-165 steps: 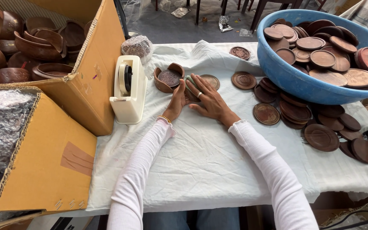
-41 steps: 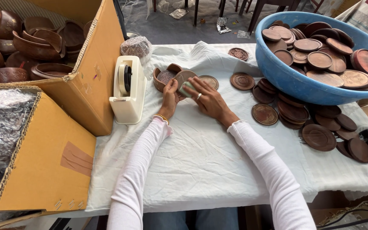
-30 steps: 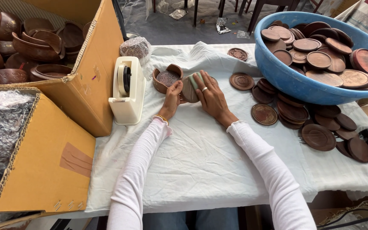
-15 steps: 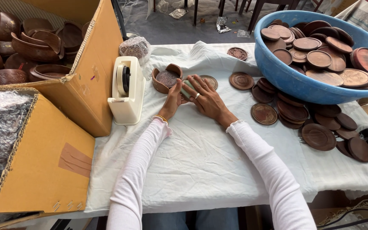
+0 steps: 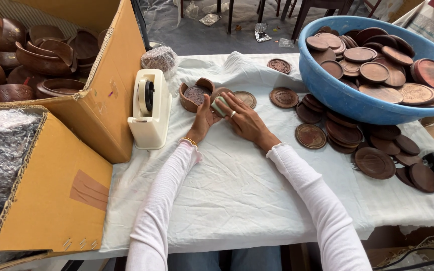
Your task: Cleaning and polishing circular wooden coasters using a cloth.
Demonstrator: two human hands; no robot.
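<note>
Disc (image 5: 220, 104), pale and round, sat pinched between both hands on the white cloth-covered surface (image 5: 237, 185). Left hand (image 5: 204, 118) and right hand (image 5: 244, 118) had fingers clamped on it, just beside a carved brown wooden bowl (image 5: 194, 95).

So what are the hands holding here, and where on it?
Both the left hand and right hand hold a small pale green object, fingers pinching its sides; what it is cannot be told.
</note>
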